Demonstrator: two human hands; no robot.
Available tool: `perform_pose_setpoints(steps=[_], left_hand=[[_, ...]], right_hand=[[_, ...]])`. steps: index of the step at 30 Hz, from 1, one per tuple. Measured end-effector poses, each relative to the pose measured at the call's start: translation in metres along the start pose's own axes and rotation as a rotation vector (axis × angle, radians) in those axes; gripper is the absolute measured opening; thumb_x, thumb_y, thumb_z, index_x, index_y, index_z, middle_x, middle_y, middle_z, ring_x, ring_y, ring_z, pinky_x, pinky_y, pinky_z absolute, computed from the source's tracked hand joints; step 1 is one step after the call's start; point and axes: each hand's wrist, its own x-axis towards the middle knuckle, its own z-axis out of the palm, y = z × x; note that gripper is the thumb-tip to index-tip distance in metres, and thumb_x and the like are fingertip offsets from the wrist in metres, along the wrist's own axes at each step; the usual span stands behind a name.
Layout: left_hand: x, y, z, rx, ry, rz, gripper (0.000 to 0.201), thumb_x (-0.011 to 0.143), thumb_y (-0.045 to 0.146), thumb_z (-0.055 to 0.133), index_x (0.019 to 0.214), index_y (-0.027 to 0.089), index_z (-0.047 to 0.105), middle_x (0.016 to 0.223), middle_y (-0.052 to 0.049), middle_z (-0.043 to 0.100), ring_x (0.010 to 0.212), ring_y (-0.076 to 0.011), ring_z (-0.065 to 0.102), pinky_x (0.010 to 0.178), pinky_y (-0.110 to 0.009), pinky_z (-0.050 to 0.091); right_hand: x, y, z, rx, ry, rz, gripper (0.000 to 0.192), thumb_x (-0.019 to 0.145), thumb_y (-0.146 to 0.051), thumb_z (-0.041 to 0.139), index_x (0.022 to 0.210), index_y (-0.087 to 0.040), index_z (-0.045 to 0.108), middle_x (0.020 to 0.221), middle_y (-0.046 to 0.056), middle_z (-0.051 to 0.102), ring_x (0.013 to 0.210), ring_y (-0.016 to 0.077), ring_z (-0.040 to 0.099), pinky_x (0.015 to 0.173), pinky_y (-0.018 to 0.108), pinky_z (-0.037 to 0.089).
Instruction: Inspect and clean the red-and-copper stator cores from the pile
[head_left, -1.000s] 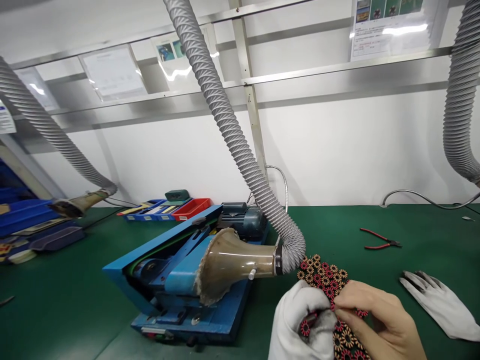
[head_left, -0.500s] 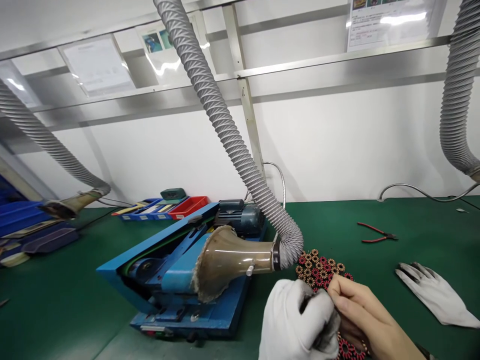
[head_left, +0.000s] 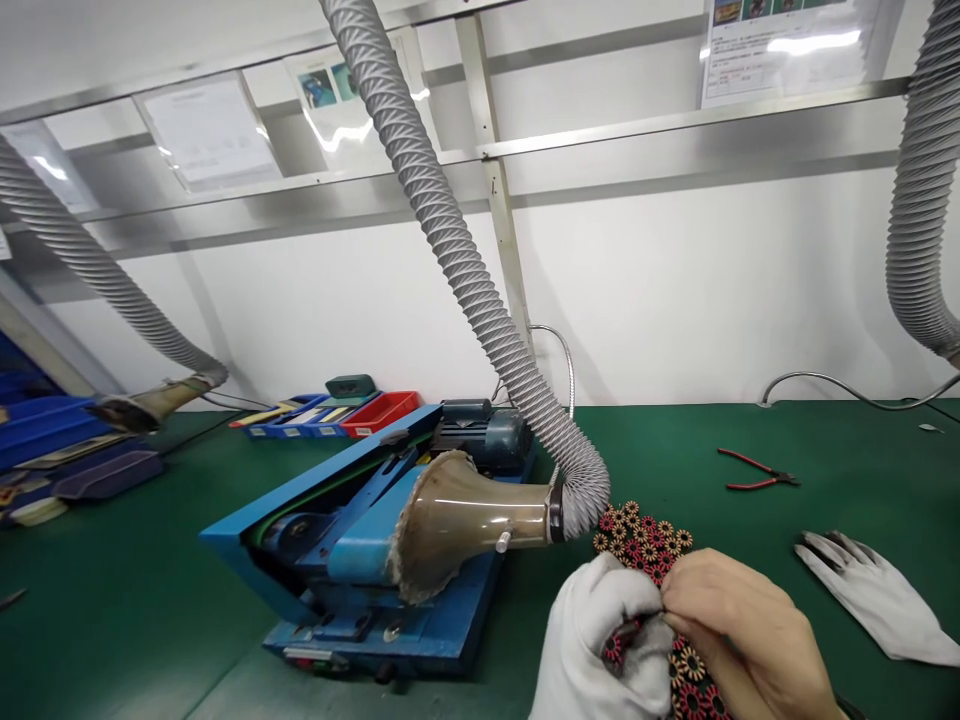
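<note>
My left hand [head_left: 604, 645], in a white glove with grey-smudged fingertips, is curled at the lower centre. Through the gap in its fingers a red toothed ring [head_left: 615, 648] shows; I cannot tell if it is held or lies beneath. My bare right hand [head_left: 750, 630] meets the glove's fingertips in a pinch, and whatever sits between them is hidden. Under and behind both hands lies a cluster of small toothed rings [head_left: 643, 535], red and tan, on the green table.
A blue belt machine [head_left: 360, 560] with a brown suction hood [head_left: 472, 510] and grey hose [head_left: 465, 260] stands left of my hands. Red-handled pliers [head_left: 757, 470] and a loose white glove [head_left: 874, 595] lie at right. Blue and red bins [head_left: 382, 412] sit behind the machine.
My left hand has rolled so that the gap in its curled fingers faces me, showing a red ring. My right hand has turned, its back now more toward me. The view has shifted slightly.
</note>
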Motion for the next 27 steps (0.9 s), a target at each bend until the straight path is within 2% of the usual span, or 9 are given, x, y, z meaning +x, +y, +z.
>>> perform_pose_setpoints(steps=[3,6,8,9,11,14,17,19,27], left_hand=[[0.003,0.004,0.001,0.322,0.045,0.173,0.016,0.071,0.008,0.048,0.071,0.024,0.052,0.058,0.002,0.045,0.049,-0.0139,0.045,0.046,-0.026,0.031],[0.003,0.006,0.002,0.502,0.099,0.250,0.015,0.071,0.011,0.051,0.075,0.024,0.057,0.056,0.000,0.050,0.048,-0.0163,0.044,0.045,-0.028,0.030],[0.002,0.005,0.003,0.444,0.117,0.192,0.015,0.074,0.011,0.050,0.075,0.024,0.055,0.058,0.001,0.051,0.050,-0.0157,0.046,0.047,-0.027,0.033],[0.001,0.004,0.004,0.376,0.125,0.147,0.016,0.074,0.009,0.049,0.074,0.024,0.053,0.059,0.002,0.050,0.051,-0.0148,0.047,0.048,-0.026,0.034],[-0.002,0.002,0.006,0.223,0.141,0.044,0.017,0.076,0.009,0.047,0.072,0.025,0.050,0.059,0.004,0.045,0.051,-0.0134,0.047,0.049,-0.025,0.035],[-0.005,-0.001,0.008,0.034,0.144,-0.061,0.017,0.078,0.010,0.046,0.077,0.026,0.052,0.062,0.004,0.043,0.053,-0.0132,0.048,0.049,-0.024,0.037],[-0.005,-0.003,0.006,-0.053,0.052,-0.057,0.021,0.075,0.005,0.048,0.078,0.025,0.051,0.065,0.005,0.045,0.056,-0.0120,0.051,0.051,-0.023,0.039],[-0.005,-0.004,0.002,-0.059,-0.013,-0.032,0.024,0.072,0.001,0.048,0.078,0.024,0.050,0.066,0.004,0.047,0.057,-0.0114,0.051,0.053,-0.022,0.040],[-0.004,-0.004,0.000,-0.002,-0.052,-0.018,0.023,0.072,0.002,0.047,0.078,0.023,0.051,0.066,0.004,0.048,0.057,-0.0114,0.051,0.054,-0.021,0.042]], right_hand=[[-0.004,-0.003,0.005,-0.080,0.050,0.163,0.025,0.099,-0.017,0.046,0.077,-0.020,0.058,0.064,0.002,0.061,0.057,0.0159,0.058,0.057,0.025,0.049],[-0.011,-0.002,0.010,0.352,0.042,0.655,0.044,0.102,-0.045,0.041,0.065,-0.021,0.047,0.052,-0.005,0.043,0.042,0.0116,0.043,0.039,0.021,0.038],[-0.015,0.001,0.011,0.653,0.003,0.802,0.052,0.101,-0.055,0.037,0.060,-0.023,0.040,0.045,-0.008,0.033,0.034,0.0098,0.034,0.033,0.020,0.031],[-0.016,0.002,0.011,0.718,0.014,0.793,0.053,0.100,-0.054,0.037,0.058,-0.022,0.041,0.043,-0.008,0.033,0.033,0.0101,0.035,0.034,0.021,0.033],[-0.015,0.003,0.008,0.598,0.109,0.694,0.046,0.098,-0.046,0.050,0.061,-0.020,0.056,0.049,-0.002,0.053,0.045,0.0132,0.052,0.049,0.023,0.045],[-0.009,0.001,0.006,0.290,0.187,0.473,0.005,0.086,-0.021,0.071,0.082,-0.024,0.072,0.074,0.001,0.073,0.071,0.0169,0.068,0.071,0.022,0.052],[0.000,-0.002,0.006,0.188,0.205,0.216,0.012,0.086,-0.010,0.069,0.084,-0.023,0.070,0.069,0.000,0.074,0.063,0.0168,0.070,0.065,0.022,0.057],[0.006,-0.002,0.006,0.152,0.226,0.132,0.011,0.088,-0.011,0.067,0.084,-0.020,0.070,0.066,0.002,0.073,0.060,0.0167,0.070,0.063,0.023,0.059],[0.001,0.008,0.000,0.119,0.039,0.084,0.018,0.090,-0.004,0.058,0.095,-0.021,0.065,0.075,0.004,0.071,0.067,0.0189,0.068,0.066,0.028,0.057]])
